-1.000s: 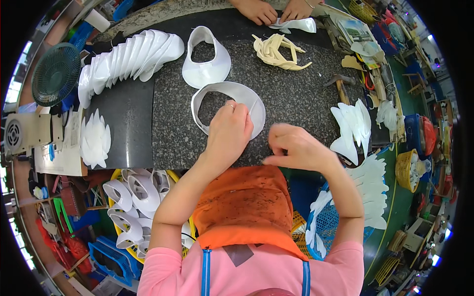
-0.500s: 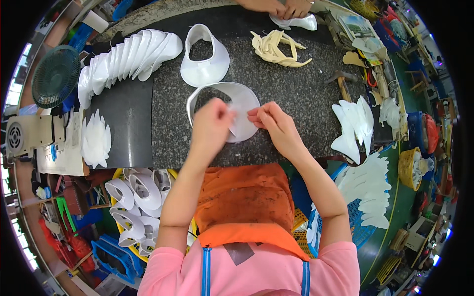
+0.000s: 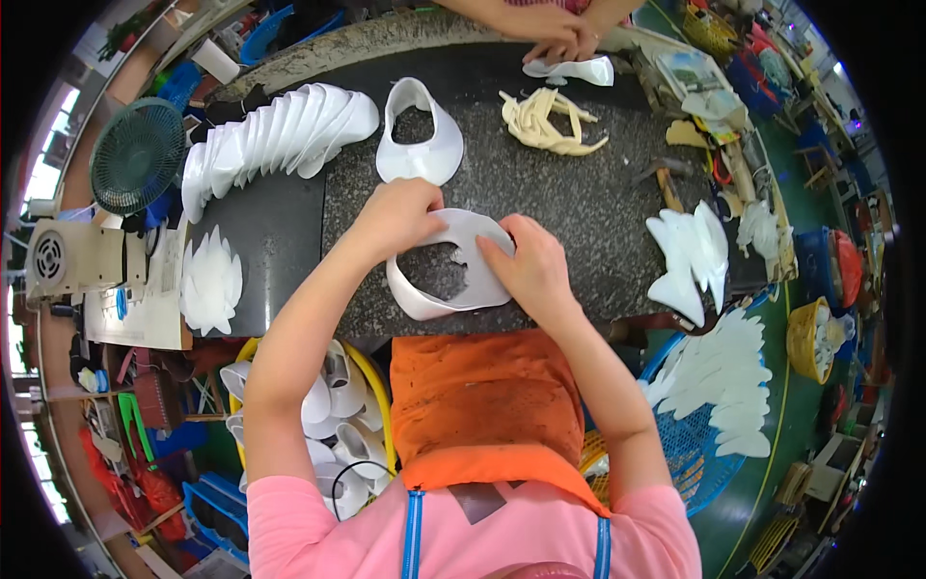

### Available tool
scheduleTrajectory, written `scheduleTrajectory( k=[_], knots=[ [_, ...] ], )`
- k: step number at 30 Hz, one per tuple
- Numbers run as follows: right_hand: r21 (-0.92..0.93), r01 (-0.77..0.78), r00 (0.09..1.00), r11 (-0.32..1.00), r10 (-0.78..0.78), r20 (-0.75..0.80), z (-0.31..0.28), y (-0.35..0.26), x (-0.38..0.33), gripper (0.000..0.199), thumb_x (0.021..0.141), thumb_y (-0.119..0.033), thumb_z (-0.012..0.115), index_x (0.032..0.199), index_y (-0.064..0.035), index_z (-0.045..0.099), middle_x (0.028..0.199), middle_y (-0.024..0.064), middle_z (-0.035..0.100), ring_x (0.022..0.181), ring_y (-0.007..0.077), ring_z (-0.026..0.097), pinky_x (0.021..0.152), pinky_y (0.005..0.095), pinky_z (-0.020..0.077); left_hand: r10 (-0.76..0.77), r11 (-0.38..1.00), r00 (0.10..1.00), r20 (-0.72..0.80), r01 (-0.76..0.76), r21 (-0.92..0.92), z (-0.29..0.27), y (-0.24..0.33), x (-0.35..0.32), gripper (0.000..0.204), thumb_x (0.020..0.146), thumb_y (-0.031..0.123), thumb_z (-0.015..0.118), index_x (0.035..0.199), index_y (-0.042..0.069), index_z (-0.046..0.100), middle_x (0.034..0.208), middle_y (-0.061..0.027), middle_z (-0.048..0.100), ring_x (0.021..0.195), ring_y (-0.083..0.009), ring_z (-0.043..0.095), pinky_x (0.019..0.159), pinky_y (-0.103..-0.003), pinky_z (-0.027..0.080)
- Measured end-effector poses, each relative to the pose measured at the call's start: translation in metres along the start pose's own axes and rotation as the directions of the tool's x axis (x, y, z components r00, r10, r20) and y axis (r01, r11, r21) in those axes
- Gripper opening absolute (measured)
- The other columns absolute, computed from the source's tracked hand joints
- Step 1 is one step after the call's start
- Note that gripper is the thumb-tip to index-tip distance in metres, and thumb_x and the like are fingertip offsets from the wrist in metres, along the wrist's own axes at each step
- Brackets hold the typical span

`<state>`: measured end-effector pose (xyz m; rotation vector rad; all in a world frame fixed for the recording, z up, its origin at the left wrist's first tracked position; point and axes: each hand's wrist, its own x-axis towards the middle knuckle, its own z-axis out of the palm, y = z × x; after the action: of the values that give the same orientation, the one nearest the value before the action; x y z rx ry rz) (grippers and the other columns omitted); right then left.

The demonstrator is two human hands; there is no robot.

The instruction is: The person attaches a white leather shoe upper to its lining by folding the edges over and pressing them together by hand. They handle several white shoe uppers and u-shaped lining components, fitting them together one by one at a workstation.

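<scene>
On the dark speckled worktop (image 3: 617, 232), a white shoe upper (image 3: 482, 289) lies between my hands, its opening toward the left. My left hand (image 3: 403, 214) grips its far edge, fingers closed on the material. Closed on the right side of the same upper is my right hand (image 3: 535, 268), the thumb on the inner face. Just beyond my left hand stands another white shoe upper (image 3: 420, 162). A row of nested white uppers (image 3: 280, 130) stretches across the far left. Cream strips (image 3: 550, 125) lie in a loose heap farther off.
A co-worker's hands (image 3: 564, 39) rest above a white piece (image 3: 577, 70) at the far edge. A hammer (image 3: 666, 179) and white cut pieces (image 3: 690, 251) lie right; more pieces (image 3: 212, 280) lie left. Below stand a yellow-rimmed basket (image 3: 386, 386) of uppers and a blue basket (image 3: 687, 439).
The upper has turned, its curved band now toward me. My left hand has moved from over the upper to its far edge; my right hand has closed on its right side.
</scene>
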<state>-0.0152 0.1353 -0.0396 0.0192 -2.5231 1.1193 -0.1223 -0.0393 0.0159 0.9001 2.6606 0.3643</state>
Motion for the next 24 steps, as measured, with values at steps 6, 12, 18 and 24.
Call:
scheduleTrajectory(
  k=[6,12,18,24],
  knots=[
    [-0.199,0.269,0.957,0.942,-0.285,-0.06,0.018,-0.009,-0.014,0.012,0.086,-0.015,0.066,0.081,-0.0121,0.055,0.065,0.0057,0.061,0.055,0.0281,0.06,0.054,0.0405,0.0475,-0.065,0.841,0.998,0.023,0.067,-0.537,0.043,-0.02,-0.029,0.025,0.082,0.022,0.072,0.073,0.002,0.062,0.06,-0.0019,0.057,0.056,-0.0096,0.049,0.052,-0.03,0.039],
    [-0.271,0.121,0.993,0.955,-0.114,0.04,0.011,-0.005,-0.006,0.013,0.092,-0.021,0.061,0.089,-0.0099,0.056,0.07,0.0086,0.065,0.059,0.0289,0.065,0.053,0.041,0.0472,-0.113,0.733,0.983,0.147,0.183,-0.655,0.035,-0.019,-0.026,0.03,0.082,0.023,0.073,0.066,0.004,0.056,0.057,0.0029,0.048,0.054,-0.0052,0.041,0.047,-0.026,0.032],
    [-0.461,0.175,0.985,0.87,-0.158,0.077,0.012,-0.005,-0.009,0.021,0.094,-0.026,0.056,0.106,-0.0096,0.051,0.067,0.0067,0.064,0.054,0.0289,0.063,0.048,0.039,0.0475,-0.162,0.833,0.98,0.113,0.197,-0.517,0.035,-0.011,-0.026,0.031,0.076,0.025,0.073,0.065,0.0,0.058,0.055,-0.0044,0.053,0.052,-0.011,0.049,0.048,-0.031,0.038],
    [-0.371,0.058,0.996,0.927,-0.029,0.085,-0.004,-0.003,-0.023,0.02,0.095,-0.022,0.053,0.112,-0.0129,0.052,0.071,0.0095,0.066,0.062,0.0322,0.065,0.056,0.0425,0.0481,-0.118,0.899,0.993,0.009,0.111,-0.424,0.04,-0.011,-0.025,0.03,0.074,0.026,0.072,0.066,0.0,0.06,0.055,-0.0065,0.054,0.052,-0.0137,0.051,0.051,-0.033,0.041]
  ],
)
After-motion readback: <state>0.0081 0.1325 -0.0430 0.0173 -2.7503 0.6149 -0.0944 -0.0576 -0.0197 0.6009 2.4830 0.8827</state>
